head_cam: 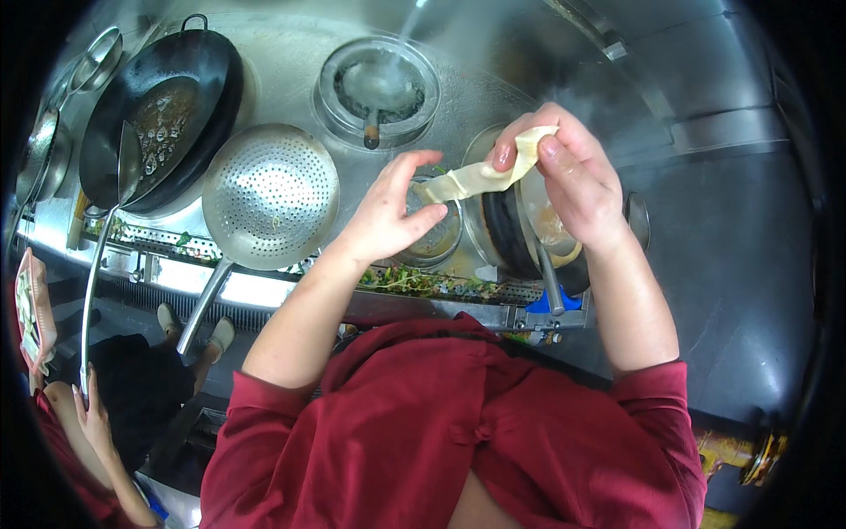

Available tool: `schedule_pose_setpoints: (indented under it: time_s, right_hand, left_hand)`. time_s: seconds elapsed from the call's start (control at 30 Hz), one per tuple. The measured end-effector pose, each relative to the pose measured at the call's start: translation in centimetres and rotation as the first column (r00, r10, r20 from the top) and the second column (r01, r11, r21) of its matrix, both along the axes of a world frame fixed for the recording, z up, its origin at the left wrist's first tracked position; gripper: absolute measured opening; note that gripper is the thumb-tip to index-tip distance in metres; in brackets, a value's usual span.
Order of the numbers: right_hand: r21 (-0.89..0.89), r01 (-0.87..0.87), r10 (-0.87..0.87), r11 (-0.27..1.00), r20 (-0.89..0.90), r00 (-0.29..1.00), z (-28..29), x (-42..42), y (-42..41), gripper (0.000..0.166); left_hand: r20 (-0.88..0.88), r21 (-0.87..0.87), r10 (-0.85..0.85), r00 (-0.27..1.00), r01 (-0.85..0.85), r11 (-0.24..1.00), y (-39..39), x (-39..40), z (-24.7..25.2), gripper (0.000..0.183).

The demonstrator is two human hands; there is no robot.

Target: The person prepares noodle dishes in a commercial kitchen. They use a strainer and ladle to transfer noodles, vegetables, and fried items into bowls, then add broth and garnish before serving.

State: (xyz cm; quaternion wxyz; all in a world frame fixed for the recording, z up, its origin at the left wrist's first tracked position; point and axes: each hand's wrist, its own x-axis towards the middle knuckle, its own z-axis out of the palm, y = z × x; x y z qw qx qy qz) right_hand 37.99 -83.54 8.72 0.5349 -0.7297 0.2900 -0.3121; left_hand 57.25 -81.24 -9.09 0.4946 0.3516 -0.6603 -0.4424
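A pale, thin strip of what looks like dough or tofu skin (472,180) stretches between my hands above the stove. My right hand (585,182) pinches its upper end between thumb and fingers, and the strip folds over there. At the lower end, my left hand (386,221) has thumb and fingers spread around the strip, with no clear grip on it. Beneath that end is a round metal container (429,248), partly covered by the hand. Under my right hand sits a dark wok (505,228) with pale contents, and a metal handle (550,278) lies across its near rim.
A perforated strainer (271,192) lies left of my left arm. Farther left, a co-worker's hand (96,413) holds a long ladle (99,278) over a large wok (221,86) of bubbling liquid. Water runs into a round basin (324,86) behind. Green scraps (423,281) line the front gutter.
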Motion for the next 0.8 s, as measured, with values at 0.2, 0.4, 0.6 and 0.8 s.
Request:
schedule_pose_setpoints:
  time_s: [0.2, 0.4, 0.6, 0.8]
  right_hand:
    - [0.055, 0.052, -0.059, 0.997, 0.138, 0.989, 1.5, -0.7, -0.2, 0.026]
    - [0.280, 0.104, -0.207, 0.954, 0.369, 0.906, 0.1, -2.7, 0.2, 0.020]
    - [0.257, 0.018, -0.155, 0.966, 0.521, 0.839, -0.2, -4.1, 0.5, 0.023]
    - [0.172, 0.029, -0.112, 0.985, 0.499, 0.859, 1.1, -4.8, 0.9, 0.019]
  left_hand:
    - [-0.323, 0.397, -0.241, 0.915, 0.362, 0.843, 2.1, 1.5, 1.1, 0.021]
    - [-0.393, 0.438, -0.235, 0.889, 0.406, 0.802, 5.5, 4.4, 4.8, 0.027]
    - [-0.403, 0.450, -0.211, 0.891, 0.393, 0.802, 6.9, 5.0, 7.0, 0.029]
    - [-0.430, 0.460, -0.242, 0.870, 0.442, 0.770, 7.1, 5.2, 7.0, 0.030]
